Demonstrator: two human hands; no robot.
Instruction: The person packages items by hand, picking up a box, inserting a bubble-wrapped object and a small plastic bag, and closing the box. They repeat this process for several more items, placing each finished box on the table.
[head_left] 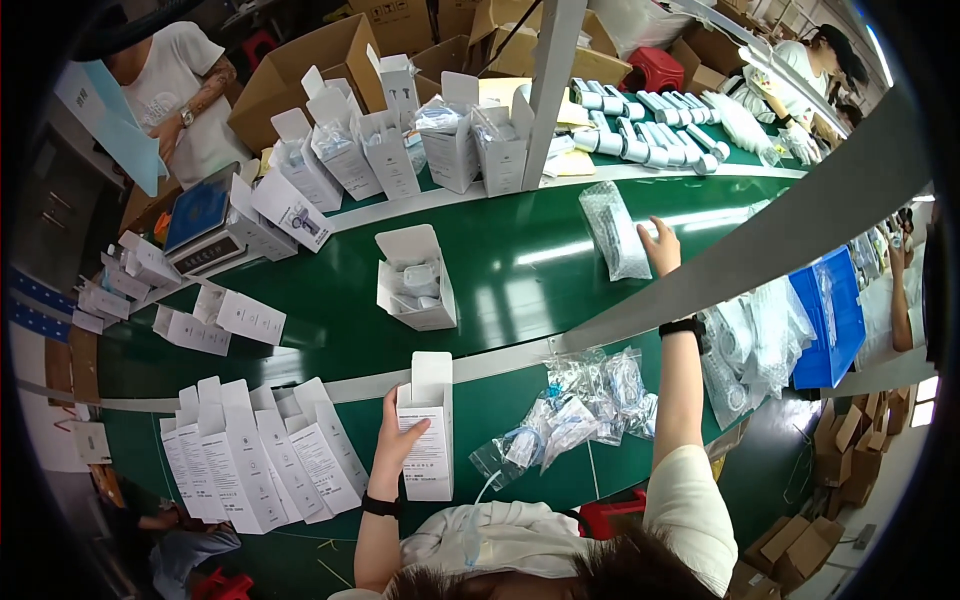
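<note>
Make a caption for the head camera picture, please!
Left hand holding a white box, right hand open beside a bubble-wrap pack.

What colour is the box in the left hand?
The box in the left hand is white with dark print, best seen in the head view.

We take this for a packing workshop: along the near left of the long green bench (530,220) stand rows of white boxes (225,455), bagged parts (575,410) lie on its near side, cartons (305,75) crowd behind it, and other workers (185,60) occupy its far side.
</note>
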